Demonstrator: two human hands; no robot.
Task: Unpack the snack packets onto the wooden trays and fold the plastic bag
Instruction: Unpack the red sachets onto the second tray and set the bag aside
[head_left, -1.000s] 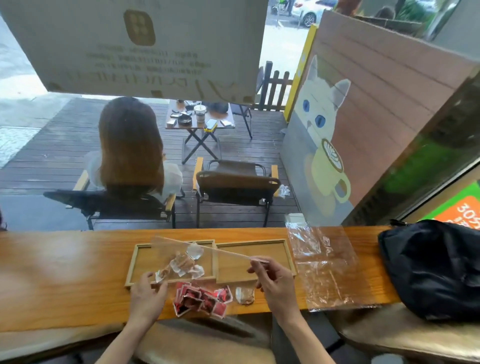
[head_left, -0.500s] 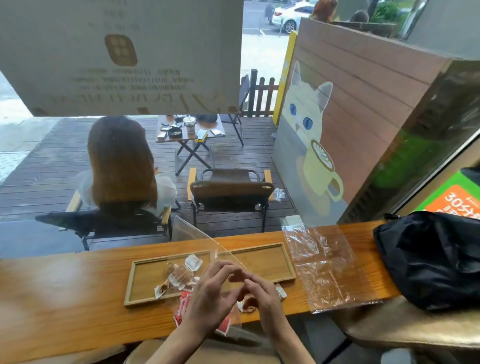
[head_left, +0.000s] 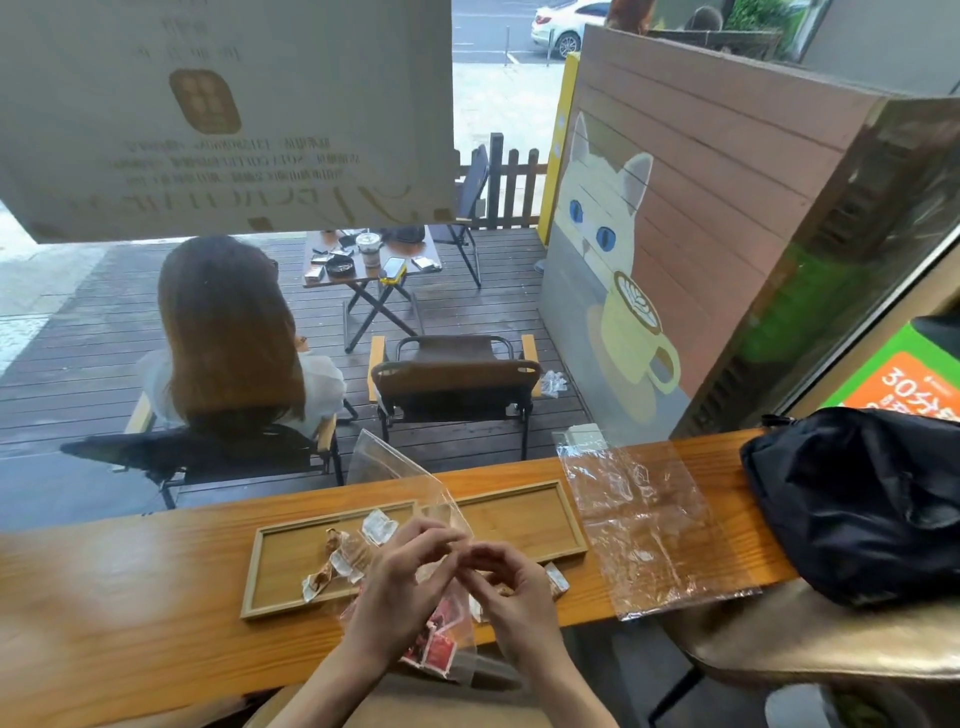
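Both the left hand (head_left: 400, 577) and the right hand (head_left: 511, 582) pinch the clear plastic bag (head_left: 400, 478) together over the table (head_left: 130, 597), and the bag stands up and away from their grip.

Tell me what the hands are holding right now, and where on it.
Both hands, left and right, pinch the clear plastic bag at its near part, fingertips together; the rest sticks up over the trays.

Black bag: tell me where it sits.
The black bag sits at the right end of the wooden counter, just right of a flat clear plastic bag.
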